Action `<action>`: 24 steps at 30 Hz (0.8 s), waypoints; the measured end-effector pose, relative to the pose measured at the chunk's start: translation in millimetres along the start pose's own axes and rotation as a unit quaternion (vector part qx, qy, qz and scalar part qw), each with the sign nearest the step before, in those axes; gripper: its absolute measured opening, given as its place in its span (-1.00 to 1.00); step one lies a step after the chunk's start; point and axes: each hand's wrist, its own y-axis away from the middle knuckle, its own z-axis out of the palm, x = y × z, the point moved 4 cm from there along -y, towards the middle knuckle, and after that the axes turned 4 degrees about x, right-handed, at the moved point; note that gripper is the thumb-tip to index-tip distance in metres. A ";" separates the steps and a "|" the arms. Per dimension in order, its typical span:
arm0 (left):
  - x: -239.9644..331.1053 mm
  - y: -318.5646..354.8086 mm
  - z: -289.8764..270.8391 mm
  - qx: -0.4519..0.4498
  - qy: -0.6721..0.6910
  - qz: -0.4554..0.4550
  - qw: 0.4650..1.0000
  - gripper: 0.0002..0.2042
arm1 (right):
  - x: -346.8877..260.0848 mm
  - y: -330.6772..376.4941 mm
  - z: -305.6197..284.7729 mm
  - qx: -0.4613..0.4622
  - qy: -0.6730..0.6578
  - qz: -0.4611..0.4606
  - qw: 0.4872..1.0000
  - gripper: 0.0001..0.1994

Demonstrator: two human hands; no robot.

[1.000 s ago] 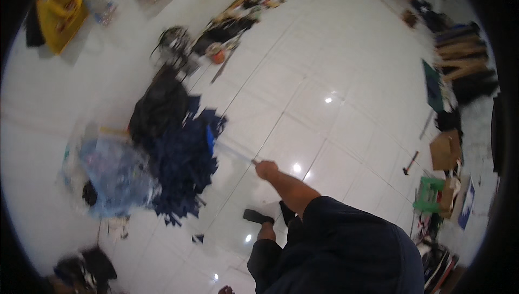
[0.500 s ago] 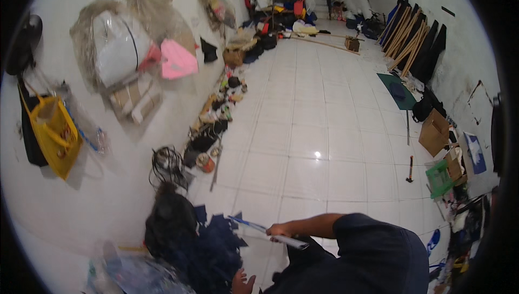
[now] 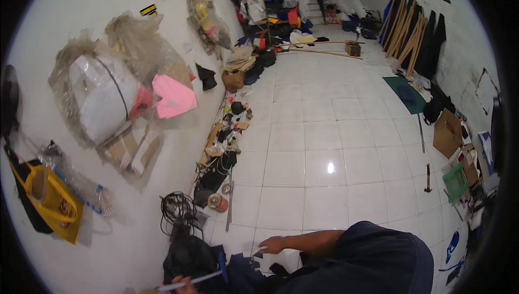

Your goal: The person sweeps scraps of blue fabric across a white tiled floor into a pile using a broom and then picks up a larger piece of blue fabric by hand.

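At the lower left edge my left hand [image 3: 185,284] is closed around a long, thin white thing [image 3: 205,278] with a blue part at its far end; its exact kind cannot be made out. My right hand [image 3: 273,245] reaches left from a dark sleeve, fingertips together on a small dark blue cloth scrap [image 3: 258,254]. Just below lies a heap of dark blue cloth pieces [image 3: 242,269] with jagged edges. A black bag-like bundle [image 3: 186,256] stands left of the heap, above my left hand. The lower parts of the heap are cut off by the frame.
Coiled black cables [image 3: 178,210], an orange-brown can [image 3: 217,202] and small clutter line the left wall. A hammer [image 3: 428,179], a green crate [image 3: 456,183] and a cardboard box [image 3: 447,133] are at the right. Wooden poles [image 3: 401,31] lean on the right wall.
The white and blue thing has passed from my right hand to my left. My left hand has moved left and closed; my right hand has lowered to the cloth scraps. The view has shifted.
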 end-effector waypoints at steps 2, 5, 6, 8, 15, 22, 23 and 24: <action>-14.2 -35.8 -78.4 0.079 -0.234 0.091 0.965 -0.69 | 76.4 10.5 -9.0 -0.026 0.063 0.068 0.995 -0.62; -19.1 -92.2 -105.8 0.133 -0.296 0.036 0.945 -0.73 | 208.8 115.1 -44.7 0.059 0.117 0.320 0.938 -0.75; -16.6 -109.6 -110.3 0.139 -0.305 0.012 0.942 -0.74 | 222.7 149.2 -54.5 0.103 0.025 0.414 0.904 -0.72; -33.5 -143.4 -70.9 0.097 -0.289 -0.015 0.952 -0.76 | 250.9 235.3 -74.0 0.233 -0.136 0.592 0.759 -0.63; -130.7 -189.4 189.1 -0.200 -0.195 -0.088 0.956 -0.81 | 254.8 365.1 13.6 0.219 -0.214 0.694 0.652 -0.60; -57.3 -172.1 546.6 -0.487 -0.063 0.068 0.869 -0.78 | 284.6 253.7 31.0 0.124 -0.388 0.508 0.759 -0.52; -14.9 -161.6 598.4 -0.519 -0.112 0.075 0.844 -0.71 | 292.0 245.8 -11.9 0.182 -0.352 0.443 0.804 -0.51; 41.4 -146.7 630.1 -0.552 -0.164 0.078 0.814 -0.61 | 286.4 246.0 -53.2 0.235 -0.316 0.379 0.838 -0.50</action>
